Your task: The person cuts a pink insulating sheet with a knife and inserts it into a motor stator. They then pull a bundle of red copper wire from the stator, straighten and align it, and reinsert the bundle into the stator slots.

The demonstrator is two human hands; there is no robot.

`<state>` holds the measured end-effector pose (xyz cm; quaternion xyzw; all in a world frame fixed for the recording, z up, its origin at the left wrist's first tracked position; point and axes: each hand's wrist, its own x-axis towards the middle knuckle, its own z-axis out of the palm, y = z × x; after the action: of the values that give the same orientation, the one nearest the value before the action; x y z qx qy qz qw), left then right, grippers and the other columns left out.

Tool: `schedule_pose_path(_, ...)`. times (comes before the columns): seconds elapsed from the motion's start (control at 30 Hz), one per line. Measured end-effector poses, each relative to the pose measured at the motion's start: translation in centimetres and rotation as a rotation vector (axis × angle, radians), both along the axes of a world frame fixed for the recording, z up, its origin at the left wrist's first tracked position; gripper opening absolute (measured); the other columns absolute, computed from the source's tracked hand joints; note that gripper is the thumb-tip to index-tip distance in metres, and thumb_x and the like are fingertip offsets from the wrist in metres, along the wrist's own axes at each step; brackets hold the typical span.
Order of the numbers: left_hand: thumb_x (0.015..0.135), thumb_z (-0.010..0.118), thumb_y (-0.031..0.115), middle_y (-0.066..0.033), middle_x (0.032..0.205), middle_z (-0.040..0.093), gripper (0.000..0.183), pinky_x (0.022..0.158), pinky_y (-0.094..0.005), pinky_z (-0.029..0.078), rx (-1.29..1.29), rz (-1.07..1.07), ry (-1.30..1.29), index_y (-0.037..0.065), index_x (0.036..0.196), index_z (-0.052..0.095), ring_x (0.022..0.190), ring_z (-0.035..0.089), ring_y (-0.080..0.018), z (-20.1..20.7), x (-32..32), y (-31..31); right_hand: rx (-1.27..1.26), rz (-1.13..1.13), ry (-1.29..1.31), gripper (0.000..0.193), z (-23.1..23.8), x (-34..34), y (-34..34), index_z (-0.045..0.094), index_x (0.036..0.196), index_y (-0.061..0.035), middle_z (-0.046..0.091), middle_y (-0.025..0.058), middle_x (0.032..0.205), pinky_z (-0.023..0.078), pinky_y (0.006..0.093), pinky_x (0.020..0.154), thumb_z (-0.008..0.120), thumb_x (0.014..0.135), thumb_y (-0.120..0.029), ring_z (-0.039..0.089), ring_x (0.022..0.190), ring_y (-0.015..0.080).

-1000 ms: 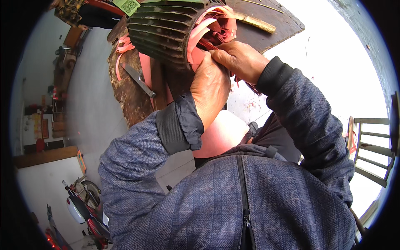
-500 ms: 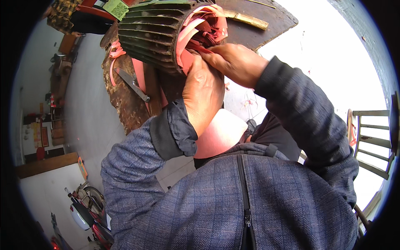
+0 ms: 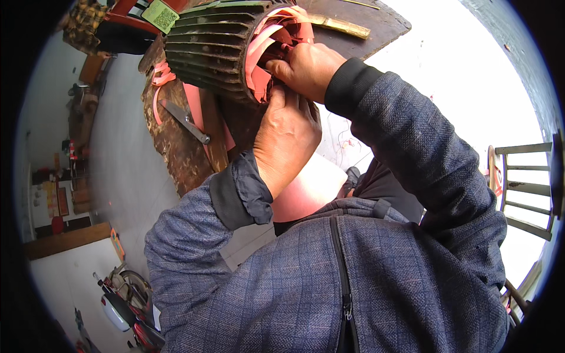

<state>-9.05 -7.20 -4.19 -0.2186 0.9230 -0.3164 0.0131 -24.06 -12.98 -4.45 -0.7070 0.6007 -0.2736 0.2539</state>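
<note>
A ribbed metal motor stator (image 3: 206, 56) lies on its side, its round opening facing right. Pink insulating paper (image 3: 259, 50) lines this opening in overlapping strips, with dark red pieces deeper inside. My left hand (image 3: 288, 129) is at the lower rim, fingers bent together against the paper's edge; what they pinch is hidden. Reaching into the opening from the right, my right hand (image 3: 309, 67) has its fingers curled, the tips partly out of sight. Left of my hands, scissors or a similar bladed tool (image 3: 185, 122) rest on the worn wooden bench (image 3: 168, 141).
Loose pink strips (image 3: 163, 76) hang at the bench's left edge. A bamboo piece (image 3: 338, 26) lies on the dark board (image 3: 385, 26) behind. A wooden chair (image 3: 527, 187) stands right, a motorcycle (image 3: 126, 306) lower left. Another person's checked sleeve (image 3: 85, 26) shows upper left.
My right hand has moved up and left, deeper into the stator's opening. My left hand stays at the lower rim, its fingers shifted slightly. The whole view has drifted a little.
</note>
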Motion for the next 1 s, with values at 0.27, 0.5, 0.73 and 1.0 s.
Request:
schedule_pose_path(0.27,0.087,0.063,0.014,-0.0222,0.096,0.07,0.027,0.1,-0.0498,0.051,0.075,-0.069,0.081,-0.007,0.101,0.073,0.101,0.067,-0.0351,-0.1,0.7,-0.7,0.006,0.27,-0.014,0.053,0.2,-2.4,2.7,0.07,0.124,0.0008,0.073,0.0268,0.11,0.055,0.0472,0.094,0.055,0.108,-0.047,0.069,0.105,0.0424)
schedule_pose_path(0.5,0.087,0.066,0.007,-0.0173,0.094,0.065,0.018,0.092,-0.0465,0.053,0.148,-0.112,0.183,-0.004,0.1,0.071,0.093,0.065,-0.0354,0.1,1.1,-1.1,-0.044,0.147,0.163,0.035,-0.6,-0.3,1.4,0.074,0.113,-0.007,0.074,0.022,0.098,0.057,0.0501,0.082,0.054,0.107,-0.036,0.07,0.088,0.0406)
schedule_pose_path(0.73,0.086,0.066,0.01,-0.0138,0.092,0.063,0.02,0.083,-0.0393,0.054,0.135,-0.098,0.185,-0.001,0.103,0.07,0.09,0.063,-0.0298,0.9,0.5,-1.5,-0.396,0.38,0.262,0.038,-0.7,-3.1,0.6,0.074,0.123,-0.0109,0.075,0.0188,0.097,0.059,0.0452,0.07,0.053,0.11,-0.04,0.073,0.078,0.0367)
schedule_pose_path(1.0,0.083,0.065,0.014,-0.0074,0.089,0.063,0.026,0.081,-0.0345,0.053,0.109,-0.085,0.141,0.001,0.104,0.07,0.088,0.062,-0.0237,0.8,0.0,-1.5,0.124,0.153,-0.598,0.043,-3.7,-8.2,2.7,0.061,0.142,-0.0001,0.073,0.0092,0.116,0.057,0.033,0.097,0.056,0.1,0.008,0.069,0.102,0.0145)
